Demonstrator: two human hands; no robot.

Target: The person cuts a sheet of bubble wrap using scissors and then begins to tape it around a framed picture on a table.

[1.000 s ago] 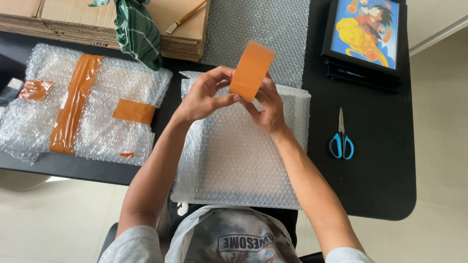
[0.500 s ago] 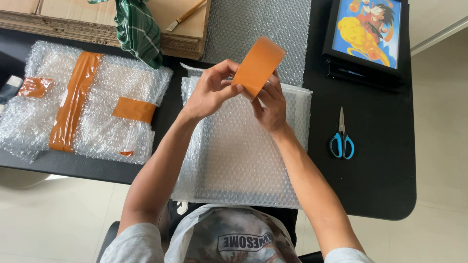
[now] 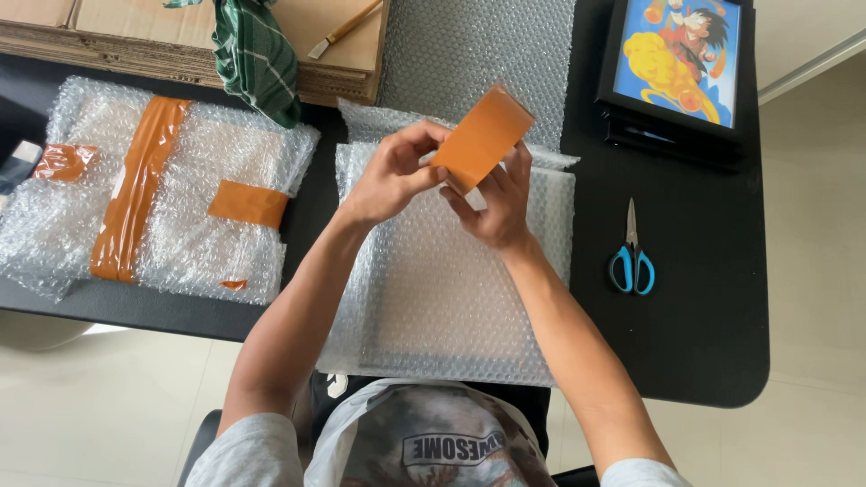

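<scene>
Both hands hold a roll of orange-brown packing tape [image 3: 483, 135] above a flat package wrapped in bubble wrap [image 3: 451, 298] on the black table [image 3: 713, 343]. My left hand [image 3: 392, 171] pinches the roll's near edge with its fingertips. Underneath and to the right, my right hand [image 3: 496, 203] cups the roll. The tape's loose end is hidden behind the fingers.
A second bubble-wrapped package with orange tape strips [image 3: 153, 194] lies at left. Blue-handled scissors [image 3: 631, 257] rest at right. Framed cartoon pictures [image 3: 677, 54] are stacked at the back right. Flat cardboard [image 3: 171, 36], a green checked cloth [image 3: 257, 59] and a brush [image 3: 343, 27] sit behind.
The tape roll and both hands have shifted slightly right and tilted; the left fingers have moved along the roll's edge.
</scene>
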